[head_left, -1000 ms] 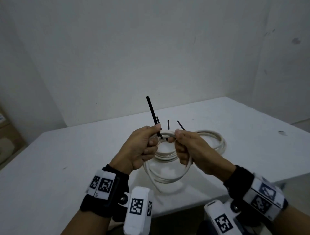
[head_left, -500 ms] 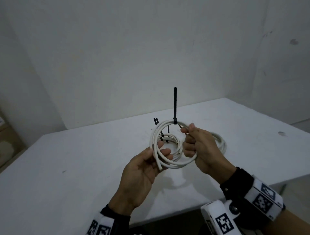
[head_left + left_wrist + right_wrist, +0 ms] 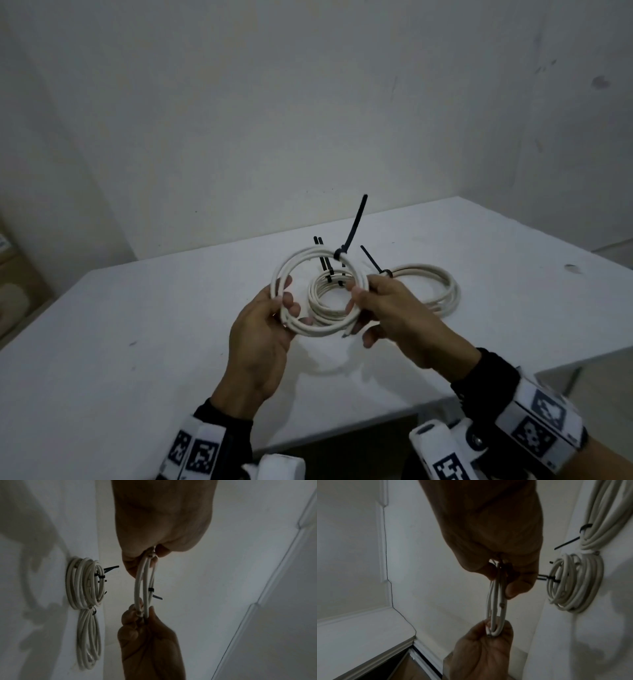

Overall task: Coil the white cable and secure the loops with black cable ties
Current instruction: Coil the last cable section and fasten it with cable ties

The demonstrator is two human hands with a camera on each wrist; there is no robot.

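White cable coil [image 3: 320,294] held up off the white table [image 3: 137,342], a few loops wide, gripped at opposite sides. Left hand [image 3: 263,329] clamped on the coil's left rim, fingers curled round the strands and thumb on top. Right hand [image 3: 394,311] pinching the right rim, fingers closed on the loops. One black cable tie [image 3: 349,236] cinched at the top of the coil, its long tail sticking up and tilted to the right, untrimmed.

Behind, on the table: a small tied coil [image 3: 329,291] with short black tails standing up, and just beside it to the right a larger tied coil [image 3: 428,287], its own tie tail angled up and to the left.

Likely step: checking or repositioning the held coil, possibly ahead of a second tie.

Risks from here:
- Only one tie visible on the held coil, so the lower loops could spring apart if either grip slackens; a cut end [image 3: 346,334] already pokes free at the bottom near the right hand.
- Stiff cable, apt to unwind at that free end and spoil the round shape.
- Long tail liable to snag the tails of the coils behind when setting down.
- Whether the tie is fully tight: cannot tell.
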